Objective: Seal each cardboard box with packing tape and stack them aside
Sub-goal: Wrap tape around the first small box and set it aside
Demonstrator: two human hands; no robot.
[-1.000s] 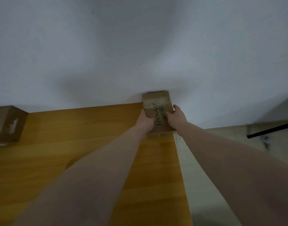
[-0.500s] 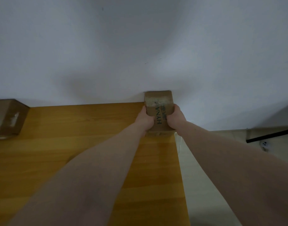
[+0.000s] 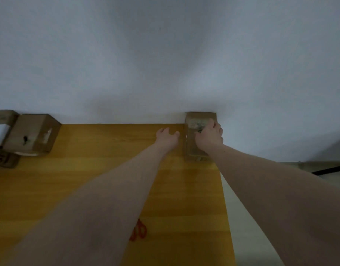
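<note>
Cardboard box [image 3: 196,150] at the bench [image 3: 107,189] far right corner against the wall, right hand [image 3: 209,136] lying on top, fingers bent over it, left hand [image 3: 167,138] just beside, relaxed, fingers spread, holding nothing

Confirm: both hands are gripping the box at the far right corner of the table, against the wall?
Not quite. In the head view only the right hand is on the box at the table's far right corner against the wall. The left hand is off it, open, beside the box.
</note>
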